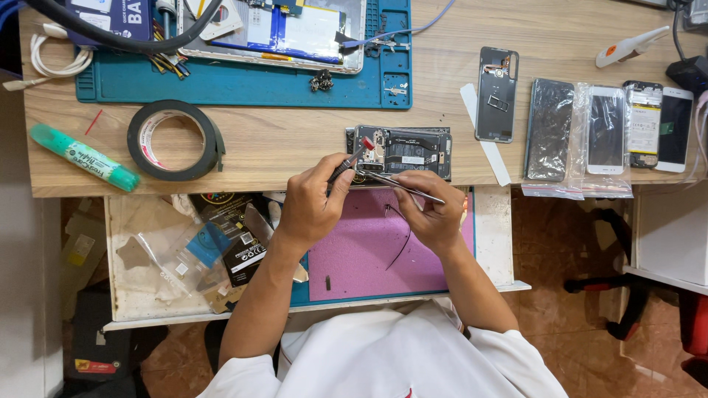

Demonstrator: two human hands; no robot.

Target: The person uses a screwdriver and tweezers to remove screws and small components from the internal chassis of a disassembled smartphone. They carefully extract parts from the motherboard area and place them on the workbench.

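Observation:
An opened phone (409,149) with its inner boards bare lies at the desk's front edge. My left hand (311,205) grips a small screwdriver (352,160) with a red collar, its tip at the phone's left end. My right hand (434,211) pinches metal tweezers (398,182) whose points reach toward the same spot. Both hands hover over a pink mat (369,254) in the pulled-out drawer (493,243).
On the wooden desk (295,140) lie a roll of black tape (175,140), a green tube (82,157), a teal work mat (221,81) with an opened tablet (295,33), a phone back cover (496,94) and several phones (612,129) in bags. Plastic bags (173,254) fill the drawer's left.

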